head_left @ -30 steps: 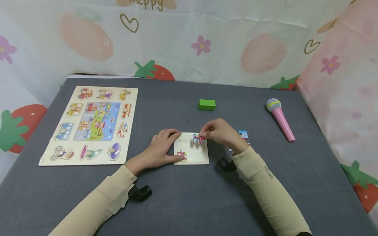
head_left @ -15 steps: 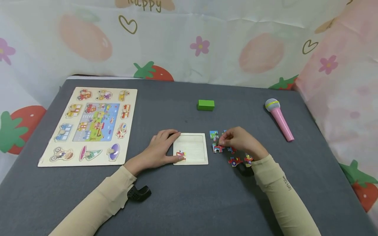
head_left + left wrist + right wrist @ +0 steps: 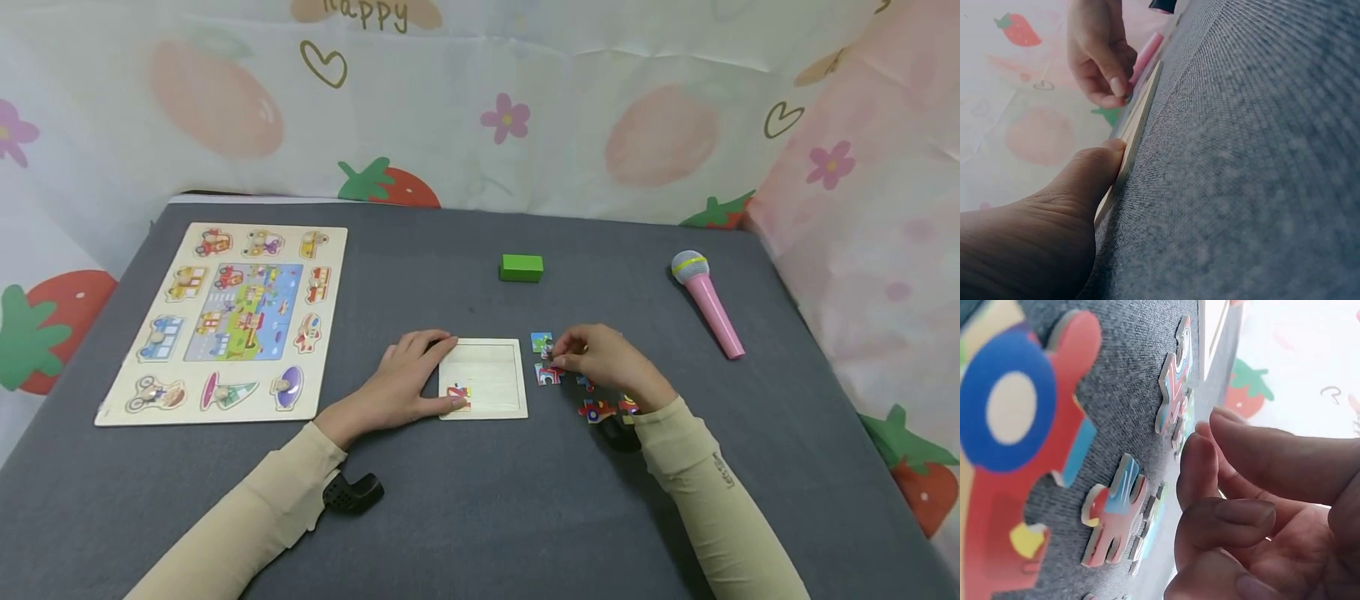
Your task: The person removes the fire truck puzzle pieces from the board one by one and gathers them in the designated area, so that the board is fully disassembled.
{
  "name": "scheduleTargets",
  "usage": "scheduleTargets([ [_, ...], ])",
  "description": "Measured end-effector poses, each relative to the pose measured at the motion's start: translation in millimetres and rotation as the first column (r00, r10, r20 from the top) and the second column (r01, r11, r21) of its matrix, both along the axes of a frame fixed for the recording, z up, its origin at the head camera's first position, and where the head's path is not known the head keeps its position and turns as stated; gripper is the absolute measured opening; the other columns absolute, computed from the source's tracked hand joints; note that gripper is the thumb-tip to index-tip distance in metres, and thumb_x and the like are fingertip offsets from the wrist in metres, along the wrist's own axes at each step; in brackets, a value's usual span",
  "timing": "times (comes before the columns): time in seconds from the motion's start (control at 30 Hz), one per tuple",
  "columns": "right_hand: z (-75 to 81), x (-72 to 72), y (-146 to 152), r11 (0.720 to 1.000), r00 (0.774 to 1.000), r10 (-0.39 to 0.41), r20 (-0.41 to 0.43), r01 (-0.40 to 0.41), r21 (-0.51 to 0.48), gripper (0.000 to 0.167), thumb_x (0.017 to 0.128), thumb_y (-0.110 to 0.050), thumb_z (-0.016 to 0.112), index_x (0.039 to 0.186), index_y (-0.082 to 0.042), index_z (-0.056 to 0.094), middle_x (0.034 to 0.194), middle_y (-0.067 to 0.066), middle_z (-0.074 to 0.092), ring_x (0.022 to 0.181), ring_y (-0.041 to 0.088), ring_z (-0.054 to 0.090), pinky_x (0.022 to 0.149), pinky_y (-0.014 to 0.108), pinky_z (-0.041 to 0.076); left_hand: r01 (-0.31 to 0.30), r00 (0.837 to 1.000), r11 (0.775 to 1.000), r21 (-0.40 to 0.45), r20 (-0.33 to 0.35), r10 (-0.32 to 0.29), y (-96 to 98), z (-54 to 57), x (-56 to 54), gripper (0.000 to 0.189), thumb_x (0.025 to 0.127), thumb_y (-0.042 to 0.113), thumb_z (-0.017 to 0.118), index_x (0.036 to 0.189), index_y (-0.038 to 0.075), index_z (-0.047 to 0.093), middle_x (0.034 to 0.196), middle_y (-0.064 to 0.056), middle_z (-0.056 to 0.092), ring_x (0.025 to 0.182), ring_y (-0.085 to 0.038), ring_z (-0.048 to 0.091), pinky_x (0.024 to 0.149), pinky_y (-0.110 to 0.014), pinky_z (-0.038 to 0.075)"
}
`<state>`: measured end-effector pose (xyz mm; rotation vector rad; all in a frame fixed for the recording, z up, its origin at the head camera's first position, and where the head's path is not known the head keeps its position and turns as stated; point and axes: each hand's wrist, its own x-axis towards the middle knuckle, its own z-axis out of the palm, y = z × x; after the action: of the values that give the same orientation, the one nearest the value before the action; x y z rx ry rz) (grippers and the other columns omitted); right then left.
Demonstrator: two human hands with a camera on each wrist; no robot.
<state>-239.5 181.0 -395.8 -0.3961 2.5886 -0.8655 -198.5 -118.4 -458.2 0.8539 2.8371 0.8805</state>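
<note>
A small wooden puzzle tray (image 3: 491, 367) lies mid-table with one piece (image 3: 459, 394) in its near left corner. My left hand (image 3: 448, 372) rests flat at the tray's left side, thumb (image 3: 1088, 178) pressed on the tray edge (image 3: 1138, 125). Several loose puzzle pieces (image 3: 548, 375) lie on the cloth right of the tray. My right hand (image 3: 559, 360) hovers over them with curled fingers. In the right wrist view its fingertips (image 3: 1194, 440) are close to a standing-out piece (image 3: 1174, 390), and nothing shows between them. More pieces (image 3: 1113, 512) lie near the palm.
A large peg puzzle board (image 3: 225, 321) lies at the left. A green block (image 3: 522, 267) sits behind the tray. A pink toy microphone (image 3: 708, 304) lies at the right. Strawberry-print cloth walls in the grey table on three sides.
My right hand carried a piece from over the tray to the table at the right and set it among the loose pieces. The left hand has stayed at the tray.
</note>
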Motion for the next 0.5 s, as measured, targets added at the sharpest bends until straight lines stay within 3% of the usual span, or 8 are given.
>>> scheduleTargets([
  [0.2, -0.5, 2.5, -1.5, 1.0, 1.0, 0.014, 0.011, -0.014, 0.028, 0.011, 0.089, -0.013, 0.067, 0.091, -0.002, 0.064, 0.085, 0.007, 0.066, 0.07, 0.014, 0.054, 0.062, 0.027, 0.043, 0.0, 1.0, 1.0, -0.003, -0.007, 0.0, -0.1, 1.1, 0.5, 0.081, 0.085, 0.049, 0.068, 0.147, 0.008, 0.037, 0.145, -0.013, 0.038, 0.134, -0.031, 0.03, 0.099, -0.051, 0.029],
  [0.37, 1.3, 6.9, -4.8, 0.998, 0.999, 0.003, 0.038, -0.006, 0.058, 0.013, 0.09, -0.015, 0.066, 0.091, -0.002, 0.062, 0.08, 0.007, 0.063, 0.058, 0.014, 0.049, 0.054, 0.027, 0.042, 0.002, 1.0, 1.0, -0.007, -0.004, -0.002, -0.2, -0.4, -0.1, 0.081, 0.085, 0.049, 0.067, 0.147, 0.008, 0.037, 0.145, -0.013, 0.037, 0.134, -0.031, 0.03, 0.1, -0.051, 0.029],
  [0.5, 4.5, 10.2, -9.2, 0.996, 1.0, 0.009, -0.016, -0.008, 0.094, 0.012, 0.091, -0.016, 0.065, 0.09, -0.004, 0.062, 0.078, 0.006, 0.062, 0.06, 0.014, 0.049, 0.056, 0.028, 0.042, 0.004, 1.0, 1.0, -0.002, -0.008, -0.004, -0.2, -0.9, -0.3, 0.08, 0.085, 0.049, 0.067, 0.147, 0.008, 0.037, 0.145, -0.012, 0.037, 0.135, -0.031, 0.03, 0.1, -0.051, 0.028],
])
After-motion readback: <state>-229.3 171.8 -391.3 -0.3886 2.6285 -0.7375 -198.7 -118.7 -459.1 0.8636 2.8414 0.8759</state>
